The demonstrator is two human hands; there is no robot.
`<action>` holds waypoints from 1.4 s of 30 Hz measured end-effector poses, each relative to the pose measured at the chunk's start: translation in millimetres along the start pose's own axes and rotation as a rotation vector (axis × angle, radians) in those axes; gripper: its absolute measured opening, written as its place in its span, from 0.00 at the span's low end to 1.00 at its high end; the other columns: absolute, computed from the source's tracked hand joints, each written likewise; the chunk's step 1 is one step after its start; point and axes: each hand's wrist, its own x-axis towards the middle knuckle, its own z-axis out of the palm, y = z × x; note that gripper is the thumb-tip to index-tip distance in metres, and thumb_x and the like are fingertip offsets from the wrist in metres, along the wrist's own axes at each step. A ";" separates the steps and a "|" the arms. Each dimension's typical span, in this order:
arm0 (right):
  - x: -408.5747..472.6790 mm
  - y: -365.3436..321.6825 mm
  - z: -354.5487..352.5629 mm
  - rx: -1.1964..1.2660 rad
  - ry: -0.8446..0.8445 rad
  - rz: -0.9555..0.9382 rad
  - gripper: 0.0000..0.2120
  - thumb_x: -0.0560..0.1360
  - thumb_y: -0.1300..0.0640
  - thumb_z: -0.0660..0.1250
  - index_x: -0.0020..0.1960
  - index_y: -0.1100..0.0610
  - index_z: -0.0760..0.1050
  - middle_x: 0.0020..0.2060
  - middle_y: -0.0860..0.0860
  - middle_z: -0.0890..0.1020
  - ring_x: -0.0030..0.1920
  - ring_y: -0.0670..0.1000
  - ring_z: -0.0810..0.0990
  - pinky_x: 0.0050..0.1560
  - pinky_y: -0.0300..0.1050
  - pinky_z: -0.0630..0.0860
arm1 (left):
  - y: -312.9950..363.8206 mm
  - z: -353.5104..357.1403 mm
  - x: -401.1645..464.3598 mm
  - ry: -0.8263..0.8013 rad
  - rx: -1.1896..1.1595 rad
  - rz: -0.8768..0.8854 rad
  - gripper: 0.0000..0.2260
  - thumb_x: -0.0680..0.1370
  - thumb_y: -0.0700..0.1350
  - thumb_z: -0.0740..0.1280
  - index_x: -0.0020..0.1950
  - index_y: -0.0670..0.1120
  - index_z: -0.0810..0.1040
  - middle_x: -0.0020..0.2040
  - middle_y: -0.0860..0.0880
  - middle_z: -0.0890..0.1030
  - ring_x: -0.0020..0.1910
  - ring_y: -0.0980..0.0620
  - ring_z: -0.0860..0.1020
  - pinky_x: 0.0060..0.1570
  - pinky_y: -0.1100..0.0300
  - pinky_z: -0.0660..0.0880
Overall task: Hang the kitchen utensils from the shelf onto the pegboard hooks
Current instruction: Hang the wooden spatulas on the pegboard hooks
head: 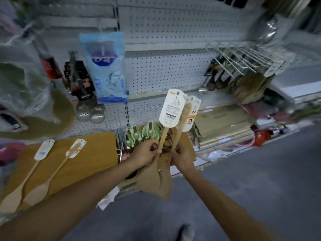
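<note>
Blue packet [108, 70] beside steel shakers [90, 113].

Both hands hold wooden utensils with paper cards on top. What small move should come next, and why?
Probably lift the wooden spatulas up and right, toward the bare hooks on the pegboard. The left hand and right hand each grip a handle, the card ends point upward, and those hooks look free at their tips.
</note>
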 end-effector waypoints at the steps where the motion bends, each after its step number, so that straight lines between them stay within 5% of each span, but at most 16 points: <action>1: 1.3 6.6 -23.8 0.013 0.043 -0.013 0.10 0.76 0.54 0.64 0.56 0.55 0.74 0.43 0.57 0.83 0.42 0.57 0.82 0.42 0.60 0.80 | 16.8 14.6 8.4 -0.010 -0.002 0.027 0.06 0.77 0.41 0.72 0.50 0.50 0.78 0.40 0.54 0.78 0.40 0.46 0.80 0.43 0.50 0.78; 5: 11.2 37.8 -126.5 0.105 0.127 -0.046 0.09 0.71 0.45 0.63 0.49 0.46 0.73 0.39 0.55 0.82 0.39 0.59 0.82 0.40 0.64 0.80 | 89.8 77.8 40.4 -0.019 -0.017 0.085 0.11 0.78 0.40 0.71 0.59 0.48 0.76 0.46 0.53 0.79 0.43 0.47 0.81 0.46 0.43 0.79; 10: 26.7 77.0 -247.3 0.156 0.207 -0.053 0.02 0.74 0.54 0.65 0.44 0.49 0.72 0.40 0.57 0.81 0.39 0.61 0.83 0.40 0.62 0.81 | 176.7 156.4 74.8 -0.006 -0.006 0.198 0.04 0.79 0.43 0.69 0.51 0.52 0.77 0.49 0.50 0.81 0.35 0.52 0.79 0.37 0.50 0.79; 16: 29.0 104.0 -356.9 0.257 0.289 -0.096 0.03 0.78 0.57 0.66 0.45 0.52 0.74 0.42 0.56 0.81 0.40 0.58 0.85 0.43 0.61 0.82 | 256.4 229.3 117.4 0.028 0.053 0.300 0.06 0.78 0.51 0.70 0.51 0.51 0.79 0.46 0.53 0.83 0.43 0.50 0.83 0.47 0.45 0.81; 22: 43.3 132.9 -430.4 0.315 0.388 -0.124 0.05 0.79 0.57 0.66 0.44 0.54 0.74 0.37 0.51 0.79 0.41 0.61 0.83 0.43 0.60 0.82 | 309.9 283.8 157.8 0.009 0.141 0.486 0.08 0.78 0.48 0.71 0.56 0.52 0.77 0.44 0.63 0.79 0.41 0.63 0.79 0.45 0.51 0.81; 25: 60.3 151.3 -458.6 0.338 0.445 -0.115 0.05 0.80 0.58 0.65 0.48 0.59 0.74 0.40 0.59 0.80 0.42 0.64 0.81 0.43 0.62 0.81 | 326.3 307.6 184.6 -0.040 0.138 0.502 0.10 0.77 0.48 0.72 0.57 0.53 0.78 0.44 0.65 0.79 0.48 0.61 0.80 0.49 0.52 0.81; 30: 106.5 181.5 -507.3 0.283 0.483 -0.084 0.08 0.80 0.55 0.65 0.46 0.59 0.74 0.40 0.62 0.80 0.40 0.61 0.82 0.43 0.64 0.80 | 354.8 343.2 247.6 -0.110 0.067 0.503 0.06 0.77 0.54 0.69 0.51 0.55 0.76 0.44 0.58 0.84 0.44 0.58 0.84 0.47 0.48 0.82; 37: 190.8 197.8 -577.2 0.253 0.543 -0.070 0.08 0.80 0.55 0.66 0.43 0.55 0.74 0.37 0.60 0.80 0.41 0.63 0.82 0.41 0.63 0.80 | 403.2 383.5 352.5 -0.181 0.036 0.496 0.02 0.79 0.50 0.69 0.49 0.53 0.78 0.43 0.57 0.85 0.36 0.55 0.84 0.42 0.46 0.82; 42: 241.6 206.7 -612.7 0.299 0.532 -0.057 0.06 0.79 0.58 0.66 0.44 0.56 0.74 0.34 0.51 0.80 0.39 0.59 0.83 0.42 0.62 0.81 | 426.1 405.0 408.1 -0.207 0.039 0.508 0.06 0.78 0.49 0.70 0.53 0.57 0.77 0.46 0.60 0.85 0.42 0.58 0.84 0.45 0.47 0.83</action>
